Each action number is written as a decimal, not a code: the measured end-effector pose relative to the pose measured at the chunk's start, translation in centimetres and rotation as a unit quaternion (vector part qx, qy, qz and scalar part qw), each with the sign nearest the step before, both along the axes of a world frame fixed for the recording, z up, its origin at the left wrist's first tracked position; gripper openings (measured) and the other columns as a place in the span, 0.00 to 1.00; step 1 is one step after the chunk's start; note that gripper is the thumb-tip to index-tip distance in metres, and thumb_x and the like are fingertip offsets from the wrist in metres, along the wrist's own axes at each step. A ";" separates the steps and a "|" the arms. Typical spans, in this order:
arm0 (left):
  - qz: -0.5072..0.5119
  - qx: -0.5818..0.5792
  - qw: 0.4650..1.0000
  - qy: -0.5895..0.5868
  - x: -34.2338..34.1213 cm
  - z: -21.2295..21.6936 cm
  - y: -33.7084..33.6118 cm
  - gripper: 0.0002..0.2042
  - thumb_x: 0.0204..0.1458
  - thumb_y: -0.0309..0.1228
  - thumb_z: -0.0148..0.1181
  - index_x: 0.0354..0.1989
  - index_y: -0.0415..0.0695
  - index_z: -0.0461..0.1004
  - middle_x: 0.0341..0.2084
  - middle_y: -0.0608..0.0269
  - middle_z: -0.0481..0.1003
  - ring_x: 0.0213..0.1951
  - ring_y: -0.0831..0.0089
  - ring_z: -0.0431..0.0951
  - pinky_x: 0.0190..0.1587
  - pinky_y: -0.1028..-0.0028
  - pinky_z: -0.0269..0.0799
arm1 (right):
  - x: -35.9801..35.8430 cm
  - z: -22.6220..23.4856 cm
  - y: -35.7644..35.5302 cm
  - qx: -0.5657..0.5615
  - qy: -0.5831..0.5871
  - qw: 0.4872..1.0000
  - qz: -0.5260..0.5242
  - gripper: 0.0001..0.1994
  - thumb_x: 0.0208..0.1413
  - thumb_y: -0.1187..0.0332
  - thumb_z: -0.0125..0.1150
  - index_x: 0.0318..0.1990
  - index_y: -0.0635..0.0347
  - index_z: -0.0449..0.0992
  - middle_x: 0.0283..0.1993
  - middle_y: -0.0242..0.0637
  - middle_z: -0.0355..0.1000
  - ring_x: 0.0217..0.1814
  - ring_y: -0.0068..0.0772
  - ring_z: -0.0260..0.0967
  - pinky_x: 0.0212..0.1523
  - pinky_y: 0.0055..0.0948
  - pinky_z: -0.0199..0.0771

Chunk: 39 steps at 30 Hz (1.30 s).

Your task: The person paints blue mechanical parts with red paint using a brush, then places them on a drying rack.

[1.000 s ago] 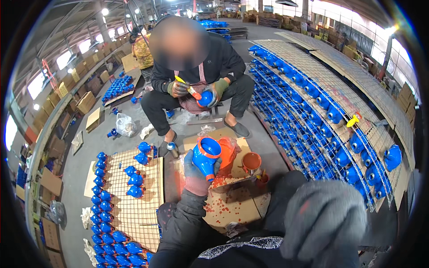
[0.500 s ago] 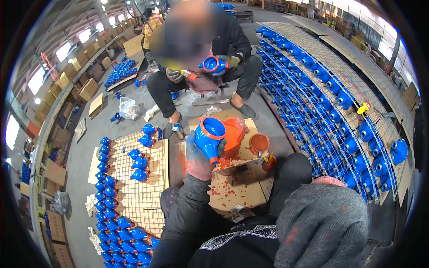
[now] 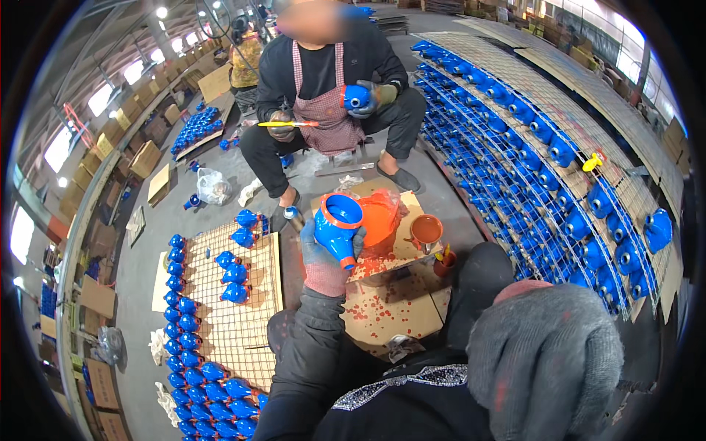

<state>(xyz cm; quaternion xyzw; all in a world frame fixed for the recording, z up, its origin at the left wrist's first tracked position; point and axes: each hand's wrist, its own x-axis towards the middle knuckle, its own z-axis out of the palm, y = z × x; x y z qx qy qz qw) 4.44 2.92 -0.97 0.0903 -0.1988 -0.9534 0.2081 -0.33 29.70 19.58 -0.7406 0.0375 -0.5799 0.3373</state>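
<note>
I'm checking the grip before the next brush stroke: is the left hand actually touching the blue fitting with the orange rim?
Touching. The head view shows the gloved left hand wrapped around the blue fitting, fingers pressed against its body with no gap.

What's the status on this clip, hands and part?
Left hand gripping blue fitting, orange-rimmed opening up. Right hand gloved, raised near camera, empty as far as visible. Orange paint cup on cardboard beside it.
</note>
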 end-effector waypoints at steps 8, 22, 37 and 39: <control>-0.052 0.030 0.997 0.040 -1.4 -0.5 -0.1 0.31 0.55 0.57 0.48 0.60 0.47 0.61 0.50 0.47 0.72 0.42 0.48 0.78 0.39 0.60 0.81 | -1.4 1.0 0.3 -0.052 0.006 0.996 0.074 0.12 0.60 0.61 0.56 0.38 0.61 0.78 0.38 0.46 0.76 0.35 0.41 0.77 0.29 0.35 0.75; 0.013 -0.081 0.997 -0.003 -0.8 -1.4 -0.6 0.29 0.56 0.55 0.48 0.58 0.47 0.65 0.48 0.52 0.73 0.39 0.53 0.79 0.40 0.59 0.80 | -2.8 -1.6 5.6 -0.078 0.260 0.960 0.068 0.16 0.59 0.55 0.60 0.43 0.58 0.79 0.41 0.47 0.78 0.34 0.44 0.77 0.31 0.30 0.78; -0.123 -0.046 0.990 0.041 -0.9 -5.0 -2.6 0.37 0.55 0.50 0.54 0.67 0.39 0.52 0.60 0.36 0.59 0.53 0.44 0.67 0.54 0.54 0.70 | -13.2 -36.6 25.3 0.621 0.189 0.382 -0.658 0.17 0.50 0.69 0.63 0.47 0.65 0.76 0.46 0.43 0.76 0.51 0.42 0.73 0.52 0.36 0.71; -0.073 -0.088 0.993 0.009 -2.1 -5.0 -1.8 0.36 0.55 0.51 0.53 0.67 0.41 0.53 0.60 0.39 0.60 0.54 0.44 0.67 0.56 0.53 0.68 | -10.8 -47.8 31.1 0.677 0.435 0.202 -0.558 0.24 0.48 0.65 0.64 0.53 0.63 0.74 0.57 0.48 0.71 0.62 0.46 0.67 0.61 0.39 0.65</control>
